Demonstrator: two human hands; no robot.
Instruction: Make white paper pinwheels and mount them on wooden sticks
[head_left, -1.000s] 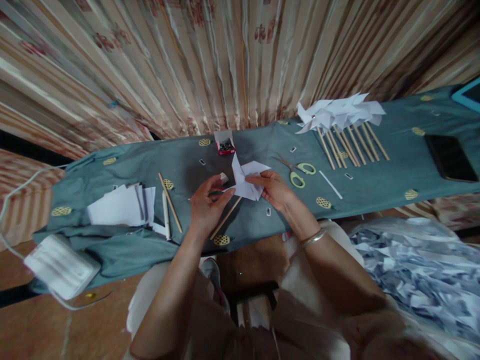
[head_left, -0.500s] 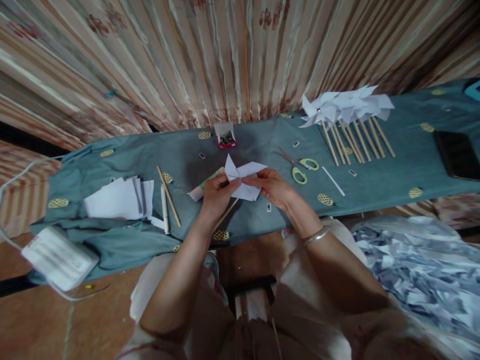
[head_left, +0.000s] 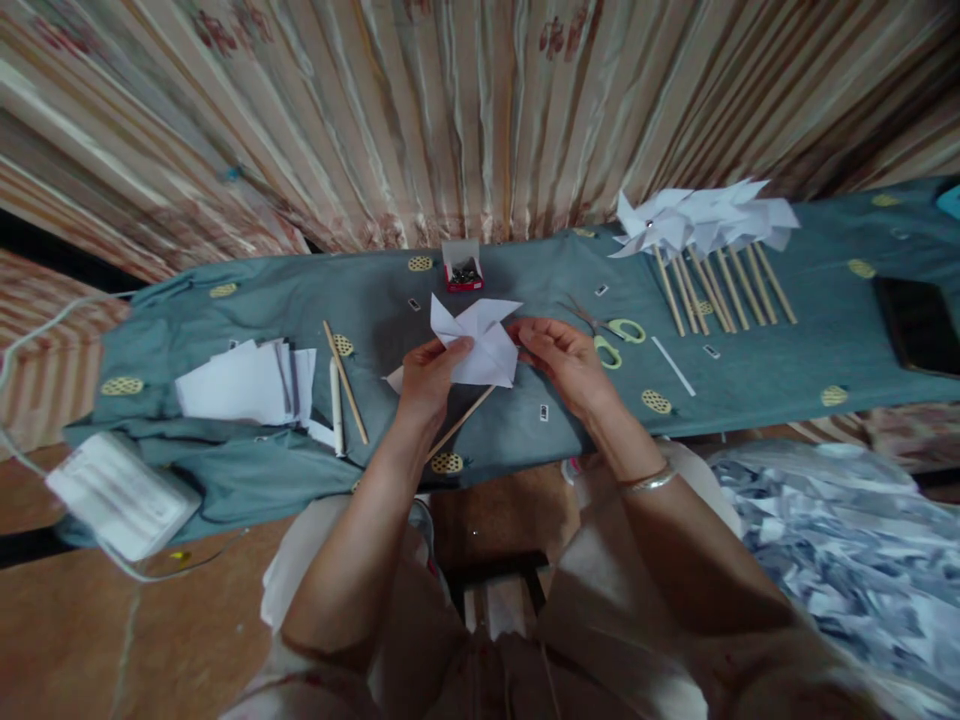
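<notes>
A white paper pinwheel [head_left: 480, 345] with folded blades is held over the table, its left side pinched between the thumb and fingers of my left hand [head_left: 429, 382]. My right hand [head_left: 568, 362] is at the pinwheel's right edge with fingers curled and tips together; whatever they may pinch is too small to make out. A thin wooden stick [head_left: 461, 422] lies below the pinwheel, its upper end hidden. Behind it stands an open red box [head_left: 465, 284] of small metal pins. Green-handled scissors [head_left: 609, 340] lie just beyond my right hand.
Finished pinwheels [head_left: 705, 220] on sticks lie at the back right, near a dark phone [head_left: 915, 325]. Stacked paper [head_left: 240, 382], a wooden stick [head_left: 346, 382] and a white pen-like rod [head_left: 337, 410] are at left. A white power strip [head_left: 124, 495] sits at the left edge.
My right hand has drawn back from the pinwheel's middle to its right edge. The pinwheel has turned and lies more openly in view, with my left hand still holding it.
</notes>
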